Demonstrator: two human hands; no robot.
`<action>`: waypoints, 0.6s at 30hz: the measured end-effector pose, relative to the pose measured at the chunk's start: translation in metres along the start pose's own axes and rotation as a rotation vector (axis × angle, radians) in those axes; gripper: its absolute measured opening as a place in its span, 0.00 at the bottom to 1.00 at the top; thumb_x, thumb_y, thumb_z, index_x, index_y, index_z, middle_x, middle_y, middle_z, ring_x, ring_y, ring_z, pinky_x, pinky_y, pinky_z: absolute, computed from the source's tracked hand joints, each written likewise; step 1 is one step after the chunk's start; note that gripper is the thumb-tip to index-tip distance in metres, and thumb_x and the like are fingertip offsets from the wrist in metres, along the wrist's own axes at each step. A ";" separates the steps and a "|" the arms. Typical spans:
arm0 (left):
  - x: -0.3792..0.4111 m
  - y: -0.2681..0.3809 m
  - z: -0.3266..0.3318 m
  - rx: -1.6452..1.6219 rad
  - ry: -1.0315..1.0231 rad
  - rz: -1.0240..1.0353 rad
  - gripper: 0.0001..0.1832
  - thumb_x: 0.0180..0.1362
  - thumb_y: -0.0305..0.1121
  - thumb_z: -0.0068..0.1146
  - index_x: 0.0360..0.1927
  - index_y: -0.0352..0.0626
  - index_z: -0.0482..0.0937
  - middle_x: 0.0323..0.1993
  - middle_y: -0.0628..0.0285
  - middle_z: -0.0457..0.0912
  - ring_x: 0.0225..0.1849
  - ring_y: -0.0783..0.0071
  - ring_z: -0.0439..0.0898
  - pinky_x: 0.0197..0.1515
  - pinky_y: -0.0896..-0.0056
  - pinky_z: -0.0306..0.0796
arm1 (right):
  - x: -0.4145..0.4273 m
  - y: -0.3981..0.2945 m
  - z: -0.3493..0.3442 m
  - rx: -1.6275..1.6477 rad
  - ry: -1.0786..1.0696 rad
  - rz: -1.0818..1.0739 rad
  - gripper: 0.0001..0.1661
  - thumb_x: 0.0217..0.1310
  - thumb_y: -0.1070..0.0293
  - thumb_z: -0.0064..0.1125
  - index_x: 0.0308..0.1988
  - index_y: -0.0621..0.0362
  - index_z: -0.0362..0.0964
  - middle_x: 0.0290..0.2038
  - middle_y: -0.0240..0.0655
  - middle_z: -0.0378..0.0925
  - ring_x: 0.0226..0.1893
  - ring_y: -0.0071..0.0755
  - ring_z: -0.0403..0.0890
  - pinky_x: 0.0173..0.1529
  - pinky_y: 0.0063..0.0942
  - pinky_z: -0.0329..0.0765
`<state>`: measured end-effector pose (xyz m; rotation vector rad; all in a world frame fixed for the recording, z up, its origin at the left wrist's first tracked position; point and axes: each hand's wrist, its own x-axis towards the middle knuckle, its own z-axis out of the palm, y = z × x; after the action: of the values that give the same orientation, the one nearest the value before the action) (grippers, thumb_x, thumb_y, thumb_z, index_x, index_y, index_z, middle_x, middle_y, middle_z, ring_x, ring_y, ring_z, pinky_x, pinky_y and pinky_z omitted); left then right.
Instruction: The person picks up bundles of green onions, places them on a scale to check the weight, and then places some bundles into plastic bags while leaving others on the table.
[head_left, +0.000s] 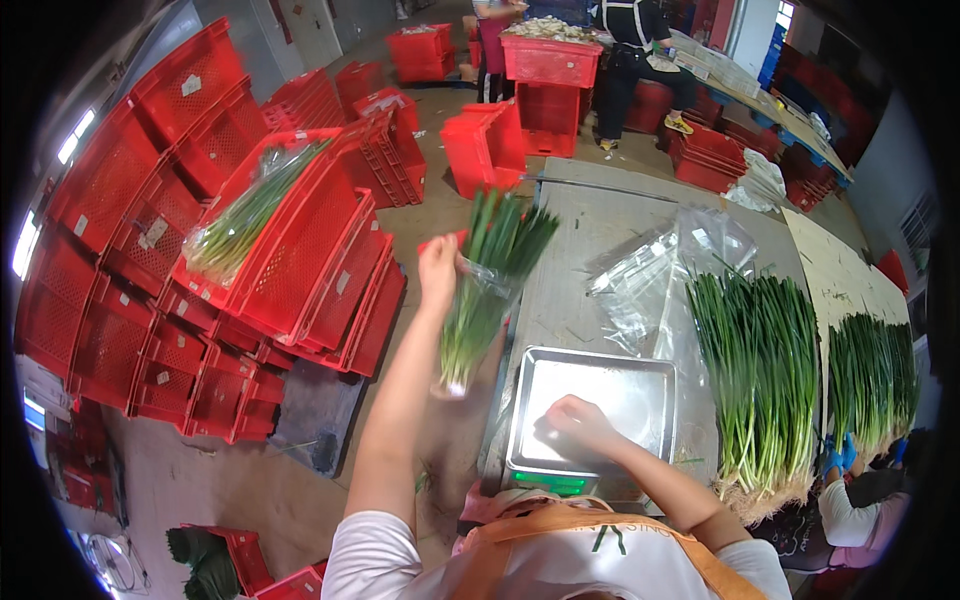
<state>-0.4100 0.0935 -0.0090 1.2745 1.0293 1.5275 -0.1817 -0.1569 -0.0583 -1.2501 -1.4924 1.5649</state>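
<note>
My left hand (439, 274) grips the upper part of a clear plastic bag (491, 281) of long green-leafed allium stalks. The bag hangs to the left of the table, with dark leaf tips up and pale stem ends down. Over the shiny metal pan (645, 397) of a scale is my right hand (581, 424), its fingers curled in with nothing visible in them. Whether it touches the pan is hard to tell. A green-lit display (553, 482) shows below the pan's near edge.
Clear plastic bags (645, 274) and a pile of loose allium stalks (757, 375) lie on the metal table (581, 225). Stacked red crates (315, 255) stand left, one holding bagged stalks (259, 210). Co-workers are at the far tables, and a blue-gloved hand (840, 456) is at right.
</note>
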 end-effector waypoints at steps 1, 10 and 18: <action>0.016 0.002 0.007 -0.051 0.001 -0.033 0.17 0.62 0.40 0.46 0.19 0.44 0.66 0.15 0.67 0.68 0.17 0.80 0.68 0.22 0.79 0.62 | -0.012 0.011 -0.011 -0.017 0.038 0.003 0.11 0.58 0.66 0.55 0.37 0.62 0.70 0.31 0.29 0.73 0.33 0.18 0.72 0.40 0.18 0.70; -0.038 -0.115 -0.036 -0.032 0.071 -0.627 0.18 0.57 0.53 0.48 0.38 0.50 0.69 0.31 0.72 0.71 0.29 0.82 0.71 0.26 0.78 0.66 | -0.122 0.040 -0.043 0.256 0.524 0.221 0.05 0.56 0.72 0.54 0.34 0.62 0.71 0.26 0.29 0.75 0.29 0.19 0.74 0.37 0.17 0.70; -0.188 -0.156 -0.091 0.116 0.097 -0.887 0.09 0.55 0.38 0.52 0.36 0.46 0.73 0.27 0.70 0.74 0.25 0.80 0.74 0.22 0.76 0.66 | -0.122 0.077 -0.060 0.121 0.519 0.164 0.07 0.57 0.70 0.53 0.33 0.63 0.70 0.25 0.30 0.74 0.26 0.20 0.72 0.34 0.19 0.70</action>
<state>-0.4644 -0.0491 -0.2207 0.6463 1.4954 0.8481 -0.0712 -0.2586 -0.1028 -1.5866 -0.9734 1.2707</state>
